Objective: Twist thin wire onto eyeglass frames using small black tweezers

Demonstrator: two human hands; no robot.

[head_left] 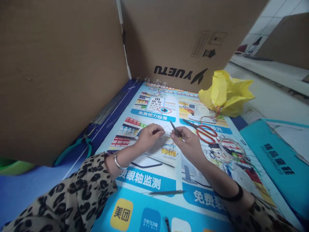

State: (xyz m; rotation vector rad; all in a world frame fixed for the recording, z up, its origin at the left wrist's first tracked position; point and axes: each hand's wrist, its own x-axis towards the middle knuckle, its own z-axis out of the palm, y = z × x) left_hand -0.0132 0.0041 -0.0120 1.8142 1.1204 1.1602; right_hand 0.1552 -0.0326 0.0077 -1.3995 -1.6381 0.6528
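My left hand point(151, 137), below a silver bangle, pinches a thin wire point(167, 129) that bends in a small loop between the two hands. In my right hand point(187, 141) is a slim dark pointed tool point(175, 128), its tip pointing up and left; its exact kind is unclear. Just right of that hand lie scissors point(207, 133) with orange-red handles. Thin wire pieces point(160, 161) rest on the printed poster sheet below my hands. Closer to me lies a bundle of thin straight wires point(166, 192).
Cardboard walls point(65, 71) stand left and behind. Teal-handled pliers point(77, 146) and a green bowl point(16, 166) are at left. A clear ring-shaped coil point(231, 148), a crumpled yellow bag point(224, 93) and a teal box point(272, 161) are at right.
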